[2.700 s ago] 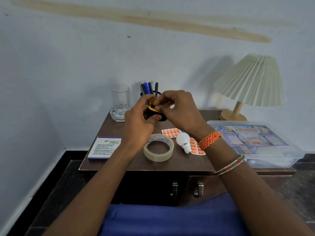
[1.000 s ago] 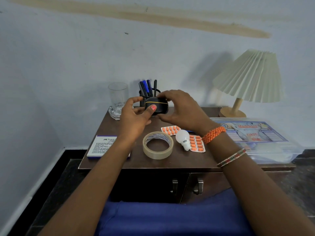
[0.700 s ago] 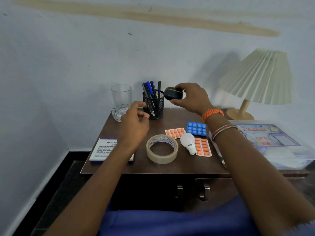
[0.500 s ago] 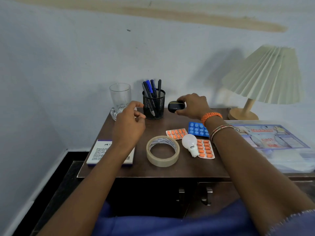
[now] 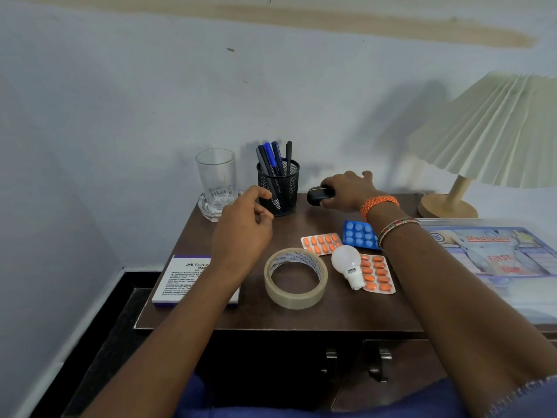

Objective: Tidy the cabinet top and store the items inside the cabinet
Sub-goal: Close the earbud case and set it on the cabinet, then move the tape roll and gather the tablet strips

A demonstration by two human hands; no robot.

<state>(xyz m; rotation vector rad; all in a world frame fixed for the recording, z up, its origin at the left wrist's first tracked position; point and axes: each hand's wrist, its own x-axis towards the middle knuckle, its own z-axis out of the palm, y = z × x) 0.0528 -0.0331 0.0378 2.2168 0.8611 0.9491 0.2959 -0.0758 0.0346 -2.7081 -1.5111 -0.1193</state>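
A dark brown counter stands against a pale wall. The right hand grips a small black case on it. The left hand hovers, fingers loosely curled, holding nothing.

A room in someone's home, a bedroom corner by the look of it: a small dark wood cabinet against a painted wall, a pleated-shade lamp on it, a drinking glass, pill strips, and a first-aid box.
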